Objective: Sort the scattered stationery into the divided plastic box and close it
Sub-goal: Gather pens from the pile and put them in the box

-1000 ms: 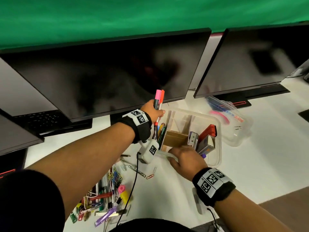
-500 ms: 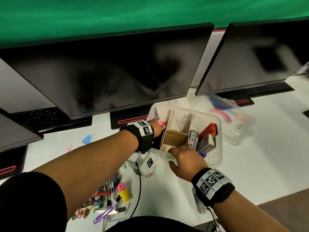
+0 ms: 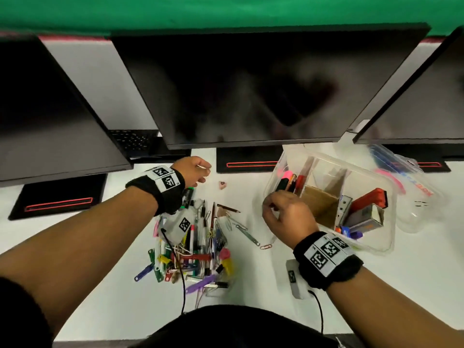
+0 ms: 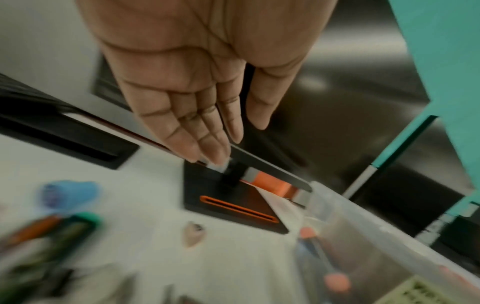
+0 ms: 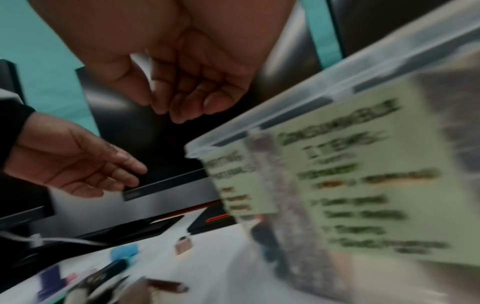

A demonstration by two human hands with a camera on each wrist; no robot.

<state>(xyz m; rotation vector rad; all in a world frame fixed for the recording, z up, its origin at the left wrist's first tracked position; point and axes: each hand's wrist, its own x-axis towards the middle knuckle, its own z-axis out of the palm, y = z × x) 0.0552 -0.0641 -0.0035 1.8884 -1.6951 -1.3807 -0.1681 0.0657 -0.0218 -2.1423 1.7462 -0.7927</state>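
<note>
Left hand (image 3: pixel 193 170) empty, fingers straight; right hand (image 3: pixel 286 217) loosely curled, empty, beside clear divided plastic box (image 3: pixel 371 247); heap of light, stiff, slippery coloured pens and clips (image 3: pixel 195 244) near it, best pinched mid-barrel.

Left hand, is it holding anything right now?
No. The left hand is empty, its fingers straight, above the desk beside the plastic box.

my wristbands (image 3: pixel 327 257) are black with black-and-white square-code tags. the box (image 3: pixel 374 243) is clear plastic, its dividers (image 3: pixel 317 203) brown card, its labels (image 5: pixel 369 181) pale green. a red stapler (image 3: pixel 367 198) lies inside. the desk (image 3: pixel 251 280) is white.
</note>
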